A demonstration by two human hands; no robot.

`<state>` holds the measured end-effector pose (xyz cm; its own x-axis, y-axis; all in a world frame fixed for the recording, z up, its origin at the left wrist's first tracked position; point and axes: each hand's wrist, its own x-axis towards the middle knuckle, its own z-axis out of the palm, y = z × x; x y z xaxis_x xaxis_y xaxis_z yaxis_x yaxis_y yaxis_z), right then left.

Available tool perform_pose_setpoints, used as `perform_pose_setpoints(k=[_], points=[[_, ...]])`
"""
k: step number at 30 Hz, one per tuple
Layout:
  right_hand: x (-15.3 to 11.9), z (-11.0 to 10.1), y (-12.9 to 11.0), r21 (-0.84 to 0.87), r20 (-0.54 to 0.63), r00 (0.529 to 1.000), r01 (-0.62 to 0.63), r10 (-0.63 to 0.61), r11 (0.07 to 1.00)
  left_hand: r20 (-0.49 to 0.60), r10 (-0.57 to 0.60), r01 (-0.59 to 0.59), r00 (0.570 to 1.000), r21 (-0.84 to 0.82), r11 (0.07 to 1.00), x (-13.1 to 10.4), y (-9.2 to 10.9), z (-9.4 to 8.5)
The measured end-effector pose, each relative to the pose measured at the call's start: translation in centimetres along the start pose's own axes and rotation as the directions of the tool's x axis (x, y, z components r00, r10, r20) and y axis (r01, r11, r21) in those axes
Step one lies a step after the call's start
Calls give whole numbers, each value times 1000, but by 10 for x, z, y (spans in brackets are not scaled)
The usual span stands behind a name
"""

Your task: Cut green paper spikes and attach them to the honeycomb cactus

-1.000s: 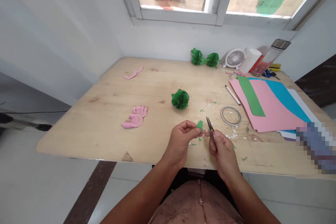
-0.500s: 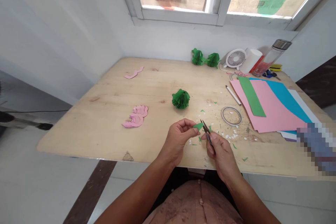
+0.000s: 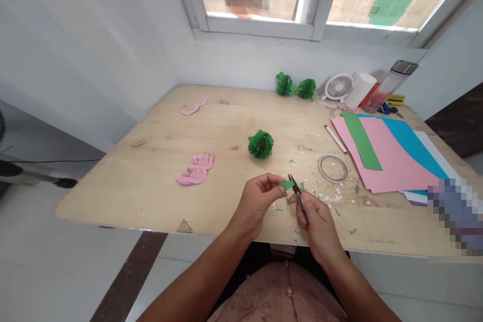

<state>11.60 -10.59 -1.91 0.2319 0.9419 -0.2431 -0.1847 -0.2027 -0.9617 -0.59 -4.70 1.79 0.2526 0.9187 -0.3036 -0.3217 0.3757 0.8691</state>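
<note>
Between the fingertips of my left hand (image 3: 260,200) is a small piece of green paper (image 3: 287,184), its free end pointing right. My right hand (image 3: 315,214) is closed around the handles of a pair of scissors (image 3: 296,188). Their dark blades lie right at the edge of the green paper, slightly apart. Just beyond my hands a folded green paper ball (image 3: 260,144) sits on the wooden table (image 3: 151,171). Green and white paper scraps (image 3: 337,192) are strewn about under and to the right of the scissors.
To the right lie a tape roll (image 3: 332,169), a white pen (image 3: 335,139) and coloured paper sheets (image 3: 388,156). Pink paper cutouts (image 3: 196,168) are on the left. Along the wall stand two green paper pieces (image 3: 285,84), a small fan (image 3: 338,86) and a bottle (image 3: 392,85).
The scissor blades have drawn closer together at the green paper's edge. Both hands stay nearly in place; the whole view has shifted slightly.
</note>
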Motion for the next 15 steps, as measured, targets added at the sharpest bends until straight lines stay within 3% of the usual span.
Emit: perform_pose_setpoints(k=[15], points=[[2, -2, 1, -43, -19, 1000, -6, 5, 999, -27, 19, -18, 999, 45, 999, 3, 1, -6]])
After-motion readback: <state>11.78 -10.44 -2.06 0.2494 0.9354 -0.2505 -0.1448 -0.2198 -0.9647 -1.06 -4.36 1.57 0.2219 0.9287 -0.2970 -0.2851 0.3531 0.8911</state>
